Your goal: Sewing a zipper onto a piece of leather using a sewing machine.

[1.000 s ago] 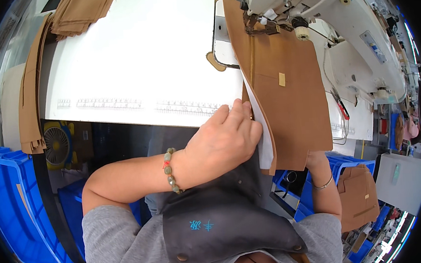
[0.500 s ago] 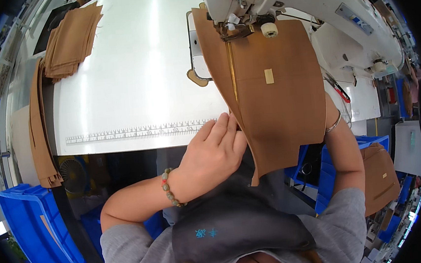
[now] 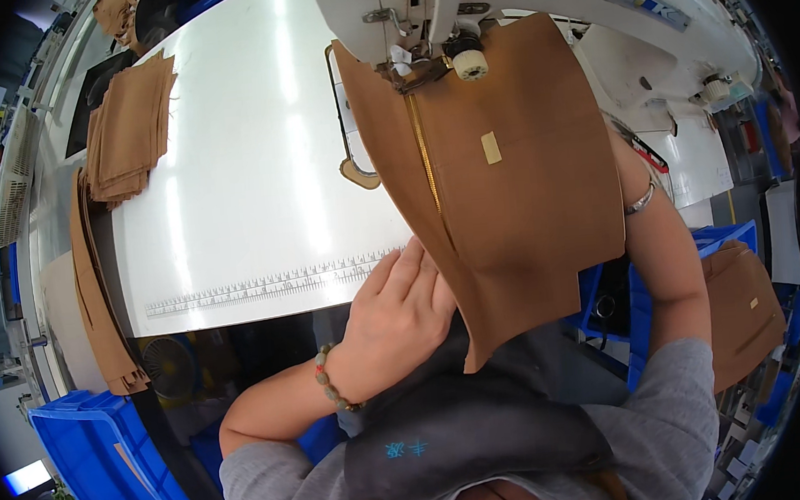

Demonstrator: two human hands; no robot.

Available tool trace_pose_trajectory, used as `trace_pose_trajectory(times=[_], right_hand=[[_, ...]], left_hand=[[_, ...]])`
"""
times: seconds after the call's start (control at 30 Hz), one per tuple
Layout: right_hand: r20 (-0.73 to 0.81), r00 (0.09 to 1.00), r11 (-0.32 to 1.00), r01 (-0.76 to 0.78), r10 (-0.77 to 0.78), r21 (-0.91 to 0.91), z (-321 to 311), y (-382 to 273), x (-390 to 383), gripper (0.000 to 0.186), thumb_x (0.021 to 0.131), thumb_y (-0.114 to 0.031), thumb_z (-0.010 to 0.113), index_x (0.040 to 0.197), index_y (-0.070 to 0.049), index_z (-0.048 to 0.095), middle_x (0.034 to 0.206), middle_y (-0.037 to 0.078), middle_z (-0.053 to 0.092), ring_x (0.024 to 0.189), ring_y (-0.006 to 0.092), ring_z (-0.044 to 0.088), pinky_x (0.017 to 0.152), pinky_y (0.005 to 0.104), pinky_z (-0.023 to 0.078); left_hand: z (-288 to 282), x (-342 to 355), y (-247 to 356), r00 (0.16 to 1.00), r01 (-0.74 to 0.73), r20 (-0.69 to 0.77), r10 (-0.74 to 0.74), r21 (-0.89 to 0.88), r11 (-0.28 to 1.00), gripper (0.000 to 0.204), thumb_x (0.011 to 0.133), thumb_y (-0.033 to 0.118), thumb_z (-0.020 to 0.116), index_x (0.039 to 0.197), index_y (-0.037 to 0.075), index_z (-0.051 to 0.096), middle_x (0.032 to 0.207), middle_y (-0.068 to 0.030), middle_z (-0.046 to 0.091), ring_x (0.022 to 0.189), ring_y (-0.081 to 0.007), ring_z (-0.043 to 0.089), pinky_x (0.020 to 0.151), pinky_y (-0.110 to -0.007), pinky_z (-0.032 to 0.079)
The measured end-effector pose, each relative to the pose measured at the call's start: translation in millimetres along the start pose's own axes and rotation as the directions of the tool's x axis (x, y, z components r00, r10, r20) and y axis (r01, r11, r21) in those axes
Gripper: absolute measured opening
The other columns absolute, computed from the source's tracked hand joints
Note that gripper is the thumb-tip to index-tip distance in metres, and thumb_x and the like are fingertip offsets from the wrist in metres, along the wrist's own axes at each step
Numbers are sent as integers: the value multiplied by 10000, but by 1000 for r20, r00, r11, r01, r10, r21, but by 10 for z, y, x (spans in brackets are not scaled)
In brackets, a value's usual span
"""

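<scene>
A large brown leather-like panel [image 3: 538, 211] lies under the head of a white sewing machine [image 3: 400, 6]. A gold-toothed zipper [image 3: 425, 149] runs down its left part from the presser foot [image 3: 415, 81], and a small tan tape piece [image 3: 491, 147] sits to the right of it. At the panel's lower left edge, my left hand [image 3: 400, 308] has its fingers closed on the raised edge; the fingertips and thumb are partly hidden. My right hand [image 3: 631, 164] reaches in at the panel's right side, with its fingers hidden behind the panel.
A stack of brown pieces [image 3: 132, 130] lies on the white table [image 3: 245, 187] at far left. Long brown strips [image 3: 103, 301] hang over its left edge. A blue crate [image 3: 106, 452] stands lower left. Red-handled snips [image 3: 648, 153] lie right of the panel. Another brown piece [image 3: 748, 317] hangs over a crate.
The whole view has shifted. The panel has slid a little farther under the machine head, its far edge turned slightly and its tape nearer the presser foot. Both hands keep their places along the panel.
</scene>
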State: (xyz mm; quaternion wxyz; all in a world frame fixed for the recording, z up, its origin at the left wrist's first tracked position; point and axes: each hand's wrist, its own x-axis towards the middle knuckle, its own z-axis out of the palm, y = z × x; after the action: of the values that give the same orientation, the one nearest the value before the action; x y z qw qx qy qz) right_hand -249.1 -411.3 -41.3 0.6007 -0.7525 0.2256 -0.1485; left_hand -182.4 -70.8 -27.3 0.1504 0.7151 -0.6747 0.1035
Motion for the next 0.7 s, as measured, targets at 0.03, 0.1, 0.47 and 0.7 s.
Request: trace_pose_trajectory(times=[0.03, 0.1, 0.47, 0.7], right_hand=[[2, 1000, 998, 19, -19, -55, -6, 3, 37, 314, 1017, -187, 648, 1250, 24, 652, 1171, 98, 717, 954, 164, 700, 792, 310, 583], [11, 998, 984, 61, -60, -166, -6, 23, 116, 311, 1015, -187, 652, 1245, 23, 654, 1165, 96, 718, 948, 161, 699, 788, 308, 582], [-495, 867, 950, 195, -52, 242, -65, -338, -101, 299, 977, -123, 686, 1235, 24, 653, 1142, 57, 723, 929, 133, 682, 826, 323, 560], [409, 766, 516, 639, -496, -571, 904, -288, -1313, 440, 922, -326, 748, 1295, -97, 698, 1318, 153, 652, 1243, 338, 623, 1066, 527, 500]], left_hand=[[3, -2, -1, 1000, -4, -13, 4, -6, 1000, 364, 865, 135, 655, 1180, -47, 677, 1192, -190, 725, 1214, -326, 668, 976, -422, 562], [4, -9, -5, 1000, -3, -12, 3, 7, 1000, 372, 855, 133, 655, 1178, -50, 680, 1196, -194, 724, 1215, -328, 667, 988, -427, 561], [80, -103, -21, 999, -17, -29, 16, -40, 999, 406, 801, 113, 655, 1172, -49, 696, 1195, -196, 719, 1201, -352, 664, 1030, -466, 555], [110, -212, 52, 992, 34, -112, -54, -171, 985, 382, 805, 164, 685, 1164, 46, 739, 1201, -156, 724, 1203, -334, 668, 1069, -516, 530]])
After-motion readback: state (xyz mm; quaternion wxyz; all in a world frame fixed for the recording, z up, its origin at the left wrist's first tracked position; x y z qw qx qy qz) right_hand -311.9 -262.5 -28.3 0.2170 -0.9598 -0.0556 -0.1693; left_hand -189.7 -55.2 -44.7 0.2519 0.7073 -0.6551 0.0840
